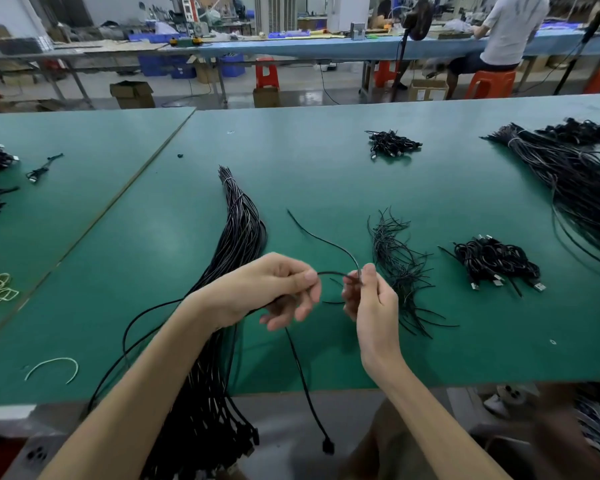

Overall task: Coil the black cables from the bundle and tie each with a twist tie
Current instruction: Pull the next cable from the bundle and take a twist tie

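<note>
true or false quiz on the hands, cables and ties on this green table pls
1. The left hand and the right hand both pinch one black cable. True.
2. The twist ties lie left of the bundle. False: they lie right of it, by the right hand.
3. A pile of coiled cables lies right of the twist ties. True.
4. The held cable is already coiled and tied. False: it hangs loose, its plug below the edge of the table.

This is a factory assembly workshop. A long green counter (326,161) carries heaps of black cables (392,143). Across the top of the frame stand a blue workbench (291,48), red plastic stools (267,72), blue parts bins (153,65), cardboard boxes (132,94) on the floor and, upper right, a seated worker (513,29).
</note>
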